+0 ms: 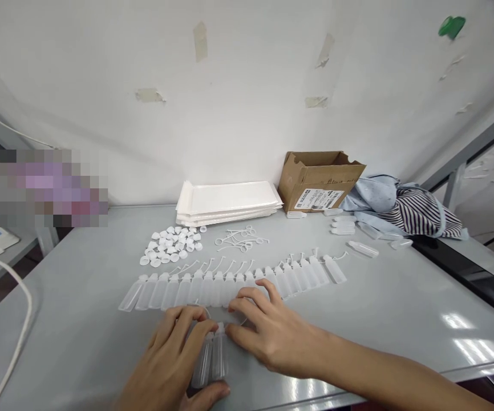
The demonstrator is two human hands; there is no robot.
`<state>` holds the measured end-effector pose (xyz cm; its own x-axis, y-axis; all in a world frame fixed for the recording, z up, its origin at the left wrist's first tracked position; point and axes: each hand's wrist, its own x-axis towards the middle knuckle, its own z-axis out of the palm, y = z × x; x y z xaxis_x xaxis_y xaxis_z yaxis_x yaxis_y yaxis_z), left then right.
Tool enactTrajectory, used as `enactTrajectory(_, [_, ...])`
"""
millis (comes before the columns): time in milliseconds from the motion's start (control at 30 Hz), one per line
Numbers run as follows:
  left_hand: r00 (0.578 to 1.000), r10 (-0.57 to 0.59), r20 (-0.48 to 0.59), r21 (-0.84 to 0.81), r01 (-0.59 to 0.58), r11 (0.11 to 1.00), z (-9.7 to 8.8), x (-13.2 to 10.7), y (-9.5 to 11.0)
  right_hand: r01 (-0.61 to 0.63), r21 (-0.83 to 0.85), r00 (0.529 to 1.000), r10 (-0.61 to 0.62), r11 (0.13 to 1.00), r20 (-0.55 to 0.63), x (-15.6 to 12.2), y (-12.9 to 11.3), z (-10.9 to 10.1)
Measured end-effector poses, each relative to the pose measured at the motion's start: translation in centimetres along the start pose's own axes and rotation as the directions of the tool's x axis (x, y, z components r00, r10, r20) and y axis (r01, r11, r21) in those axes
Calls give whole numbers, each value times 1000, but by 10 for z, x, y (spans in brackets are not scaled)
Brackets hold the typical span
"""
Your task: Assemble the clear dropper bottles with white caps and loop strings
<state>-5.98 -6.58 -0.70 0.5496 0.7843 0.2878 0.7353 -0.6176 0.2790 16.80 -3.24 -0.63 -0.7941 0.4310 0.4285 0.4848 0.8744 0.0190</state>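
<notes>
At the table's near edge lie small clear plastic squeeze bottles (220, 357), at least two side by side. My left hand (174, 351) curls around them, fingertips at their necks and thumb at their bases. Just to the right, my right hand (268, 328) has bent, spread fingers, its thumb tip close to the bottle tops. A thin pale strap shows near its fingers; whether they touch it is unclear. Beyond both hands runs a row of similar bottles (182, 292), many with thin straps at their necks. My right fingers partly cover this row.
Behind the row lie white caps (172, 245) and loose looped straps (242, 238). Padded white envelopes (230, 197) and a cardboard box (322, 180) stand by the wall. Loose bottles (363, 249), bundled cloth (418, 211) and a black flat object (465, 274) are on the right.
</notes>
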Motion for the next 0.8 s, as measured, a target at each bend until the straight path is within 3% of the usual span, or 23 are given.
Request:
enactTrajectory(200, [998, -56, -39, -62, 54, 997, -12, 13, 6, -75, 68, 989, 83, 995, -121, 0, 24, -20])
enactTrajectory(267, [995, -80, -67, -108, 72, 991, -21, 31, 6, -157, 56, 972, 164, 986, -170, -4, 46, -32])
enactTrajectory(333, [994, -90, -58, -126, 82, 989, -28, 55, -1, -318, 6, 932, 314, 948, -182, -12, 74, -46])
enactTrajectory(433, [996, -87, -13, -44, 86, 995, -30, 95, -23, -579, -99, 813, 563, 809, -149, -33, 117, -67])
enactTrajectory(533, [998, -51, 19, 17, 51, 999, -20, 124, -51, -790, -226, 585, 811, 570, 3, -59, 151, -83])
enactTrajectory(667, [998, -17, 61, 37, 15, 999, -5, 140, -73, -854, -244, 447, 888, 460, 112, -88, 173, -100])
enactTrajectory(800, [996, -2, 84, 65, -4, 998, 1, 141, -76, -902, -250, 300, 927, 352, 222, -104, 178, -114])
